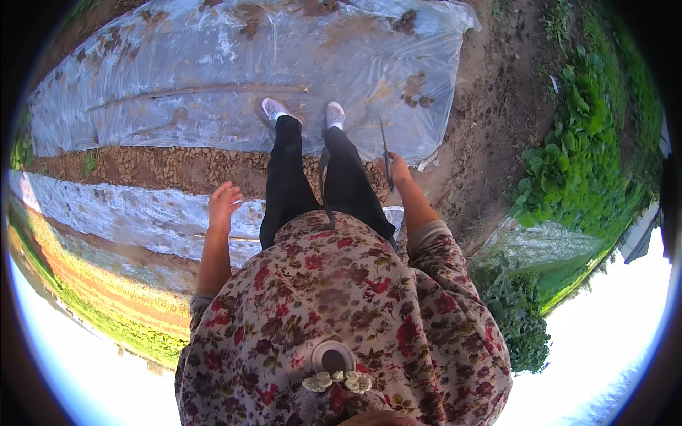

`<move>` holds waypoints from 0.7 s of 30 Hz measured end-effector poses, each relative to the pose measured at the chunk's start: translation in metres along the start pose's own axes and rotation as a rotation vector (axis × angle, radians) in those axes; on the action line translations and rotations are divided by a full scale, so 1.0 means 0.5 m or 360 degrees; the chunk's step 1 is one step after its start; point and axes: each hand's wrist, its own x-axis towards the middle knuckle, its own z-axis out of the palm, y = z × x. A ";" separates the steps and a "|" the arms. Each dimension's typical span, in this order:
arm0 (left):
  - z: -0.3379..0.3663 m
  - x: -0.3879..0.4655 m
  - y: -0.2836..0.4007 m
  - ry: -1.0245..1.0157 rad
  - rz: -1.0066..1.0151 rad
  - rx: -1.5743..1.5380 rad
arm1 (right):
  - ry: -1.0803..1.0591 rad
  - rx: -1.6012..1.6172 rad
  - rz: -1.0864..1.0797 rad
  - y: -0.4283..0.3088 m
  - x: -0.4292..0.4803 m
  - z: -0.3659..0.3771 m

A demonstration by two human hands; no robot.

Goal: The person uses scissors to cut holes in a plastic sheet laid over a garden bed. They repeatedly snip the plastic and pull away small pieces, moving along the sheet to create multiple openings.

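Note:
My right hand (pixel 397 169) is closed around a knife (pixel 385 139), whose narrow blade tapers to a point away from me. Beyond the tip lies a clear plastic film sheet (pixel 367 74), wrinkled and marked with soil. Both my shoes (pixel 335 114) are on this sheet. To the other side, my left hand (pixel 224 204) hangs in the air with its fingers apart and nothing in it. It is above a strip of bare clods (pixel 186 168) and a second plastic-covered bed (pixel 144 213).
A dirt path (pixel 495 128) runs along the right end of the sheet. Past it grow leafy green vegetables (pixel 570 144). Lumps of soil (pixel 406 21) weigh on the film. A long ridge (pixel 202 90) crosses the sheet beyond my feet. A dark strap (pixel 323 175) dangles between my legs.

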 end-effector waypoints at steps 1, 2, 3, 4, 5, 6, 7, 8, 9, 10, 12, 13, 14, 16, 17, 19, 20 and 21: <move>0.005 0.002 0.003 0.0024 -0.0003 0.0029 | 0.0077 -0.0062 -0.0063 0.011 0.009 0.002; 0.013 0.004 0.006 0.0007 -0.0007 0.0032 | 0.0163 -0.0153 -0.0050 0.022 0.018 0.002; 0.020 0.011 0.008 0.0004 -0.0007 0.0049 | 0.0145 0.0002 -0.0036 0.034 0.029 0.006; 0.031 0.016 0.013 0.0019 -0.0007 0.0082 | 0.0133 0.0129 0.0053 0.044 0.040 0.007; 0.044 0.024 0.016 -0.0029 -0.0016 0.0090 | 0.0085 0.0282 0.0048 0.052 0.055 0.008; 0.054 0.032 0.014 -0.0058 -0.0025 0.0111 | 0.0192 0.0339 0.0081 0.057 0.077 0.015; 0.062 0.019 0.013 -0.0066 -0.0047 0.0151 | 0.0253 0.0424 0.0037 0.063 0.083 0.020; 0.078 0.034 0.010 -0.0059 -0.0083 0.0177 | 0.0343 0.0488 0.0081 0.062 0.112 0.025; 0.098 0.047 0.009 -0.0114 -0.0073 0.0169 | 0.0368 0.0613 -0.0038 0.057 0.136 0.026; 0.119 0.063 0.007 -0.0139 -0.0086 0.0182 | 0.0409 0.0728 -0.0056 0.048 0.159 0.033; 0.164 0.090 -0.002 -0.0192 -0.0101 0.0210 | 0.0452 0.0436 -0.0125 0.028 0.186 0.046; 0.193 0.107 -0.011 -0.0252 -0.0116 0.0200 | 0.0445 0.0026 -0.0195 0.016 0.197 0.049; 0.232 0.125 -0.009 -0.0302 -0.0145 0.0212 | 0.0423 -0.0382 -0.0249 -0.002 0.208 0.049; 0.291 0.157 -0.030 -0.0418 -0.0185 0.0211 | 0.0192 -0.0444 -0.0318 -0.026 0.214 0.081; 0.319 0.177 -0.041 -0.0452 -0.0219 0.0233 | 0.0093 -0.0458 -0.0429 -0.037 0.226 0.105; 0.362 0.205 -0.059 -0.0558 -0.0249 0.0191 | 0.0114 -0.0527 -0.0179 -0.043 0.251 0.151; 0.376 0.216 -0.070 -0.0602 -0.0251 0.0152 | 0.0136 -0.0556 -0.0094 -0.035 0.274 0.163; 0.391 0.231 -0.076 -0.0609 -0.0277 0.0132 | 0.0220 -0.0392 -0.0028 -0.024 0.307 0.168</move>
